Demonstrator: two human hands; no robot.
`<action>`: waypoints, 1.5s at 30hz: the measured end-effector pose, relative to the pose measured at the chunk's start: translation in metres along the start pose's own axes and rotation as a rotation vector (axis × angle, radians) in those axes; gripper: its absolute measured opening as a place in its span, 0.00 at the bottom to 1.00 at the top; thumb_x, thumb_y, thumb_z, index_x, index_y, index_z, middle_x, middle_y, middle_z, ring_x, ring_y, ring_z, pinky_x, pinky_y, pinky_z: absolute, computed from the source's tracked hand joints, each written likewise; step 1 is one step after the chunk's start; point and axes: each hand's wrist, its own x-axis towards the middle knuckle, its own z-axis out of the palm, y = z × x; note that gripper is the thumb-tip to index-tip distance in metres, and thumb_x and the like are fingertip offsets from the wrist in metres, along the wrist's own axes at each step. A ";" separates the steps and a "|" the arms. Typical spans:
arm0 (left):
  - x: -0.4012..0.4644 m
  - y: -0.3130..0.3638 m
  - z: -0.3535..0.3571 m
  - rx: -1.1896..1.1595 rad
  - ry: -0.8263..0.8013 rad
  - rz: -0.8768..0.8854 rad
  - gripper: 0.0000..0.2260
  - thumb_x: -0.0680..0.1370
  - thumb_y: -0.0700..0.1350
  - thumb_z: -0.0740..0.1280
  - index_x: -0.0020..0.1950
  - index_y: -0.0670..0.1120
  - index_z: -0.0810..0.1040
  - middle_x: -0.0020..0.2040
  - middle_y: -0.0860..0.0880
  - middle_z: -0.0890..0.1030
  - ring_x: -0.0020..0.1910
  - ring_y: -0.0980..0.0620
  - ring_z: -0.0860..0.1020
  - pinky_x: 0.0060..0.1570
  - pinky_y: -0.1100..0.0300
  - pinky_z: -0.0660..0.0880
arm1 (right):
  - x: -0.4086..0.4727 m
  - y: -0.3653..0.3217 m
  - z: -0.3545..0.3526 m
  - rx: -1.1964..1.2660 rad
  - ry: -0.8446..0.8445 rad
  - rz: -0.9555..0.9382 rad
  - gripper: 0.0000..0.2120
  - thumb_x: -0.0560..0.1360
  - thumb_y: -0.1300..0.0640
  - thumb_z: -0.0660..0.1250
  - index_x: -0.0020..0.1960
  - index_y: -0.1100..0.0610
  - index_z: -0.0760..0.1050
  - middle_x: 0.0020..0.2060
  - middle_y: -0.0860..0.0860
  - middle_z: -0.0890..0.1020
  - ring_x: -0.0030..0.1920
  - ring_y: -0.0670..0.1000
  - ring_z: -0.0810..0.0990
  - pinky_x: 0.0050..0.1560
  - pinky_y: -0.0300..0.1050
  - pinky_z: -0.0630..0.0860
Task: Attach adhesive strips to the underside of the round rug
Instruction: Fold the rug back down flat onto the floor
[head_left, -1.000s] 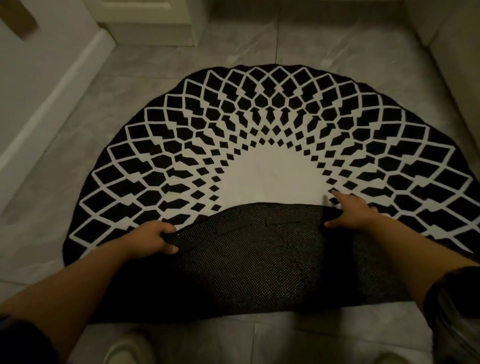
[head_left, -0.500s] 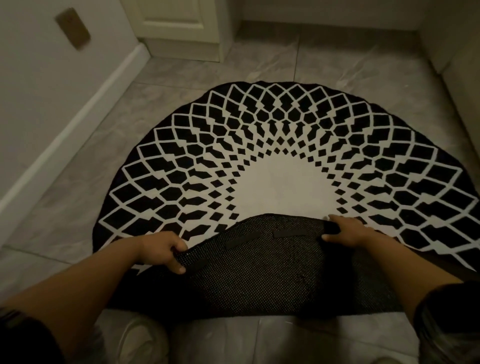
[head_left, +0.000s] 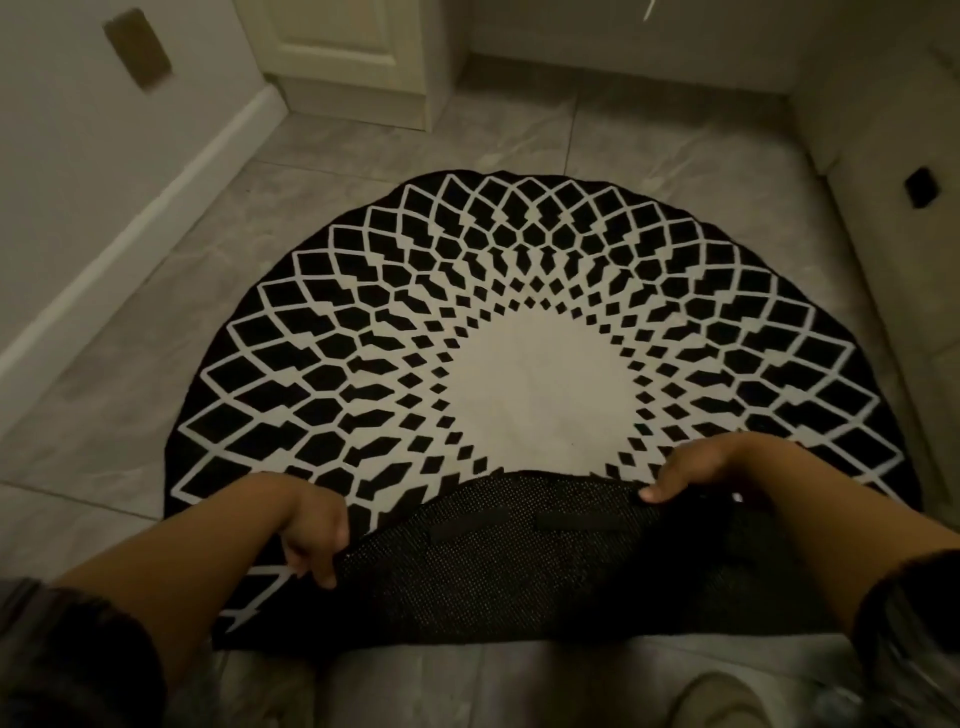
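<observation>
A round black-and-white patterned rug (head_left: 535, 332) lies on the tile floor with its near part folded over, showing the dark dotted underside (head_left: 545, 582). Two dark adhesive strips are stuck on that underside near the fold's edge, one at the left (head_left: 469, 525) and one at the right (head_left: 576, 521). My left hand (head_left: 311, 535) grips the left edge of the folded flap. My right hand (head_left: 696, 470) grips the flap's edge on the right, fingers curled over it.
Grey tile floor (head_left: 130, 374) surrounds the rug. A white wall with baseboard (head_left: 135, 234) runs along the left, a cream door (head_left: 343, 47) stands at the back, and a pale wall (head_left: 883, 156) closes the right. A shoe (head_left: 722, 701) shows at the bottom.
Both hands have pulled the folded flap back toward me, so the fold covers less of the rug's white centre. The view has tilted up, showing more floor and door.
</observation>
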 end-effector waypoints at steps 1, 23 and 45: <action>0.001 0.004 0.000 0.016 0.018 0.007 0.14 0.73 0.45 0.72 0.29 0.50 0.73 0.31 0.52 0.75 0.32 0.57 0.73 0.39 0.65 0.72 | -0.001 0.007 0.004 0.039 -0.055 0.051 0.46 0.57 0.37 0.79 0.67 0.58 0.72 0.68 0.56 0.72 0.67 0.57 0.70 0.64 0.48 0.68; 0.137 -0.003 0.018 0.058 0.570 -0.225 0.52 0.64 0.76 0.61 0.72 0.63 0.27 0.74 0.46 0.26 0.72 0.28 0.34 0.68 0.29 0.47 | 0.129 0.012 0.104 -0.208 0.518 0.040 0.44 0.71 0.29 0.60 0.71 0.30 0.29 0.72 0.45 0.25 0.73 0.65 0.30 0.65 0.79 0.47; 0.142 0.061 -0.003 0.001 0.634 -0.186 0.60 0.62 0.69 0.73 0.74 0.58 0.29 0.76 0.49 0.30 0.74 0.32 0.36 0.68 0.30 0.54 | 0.141 -0.041 0.015 -0.137 0.660 0.028 0.40 0.76 0.37 0.61 0.76 0.36 0.36 0.77 0.46 0.35 0.76 0.65 0.38 0.68 0.76 0.52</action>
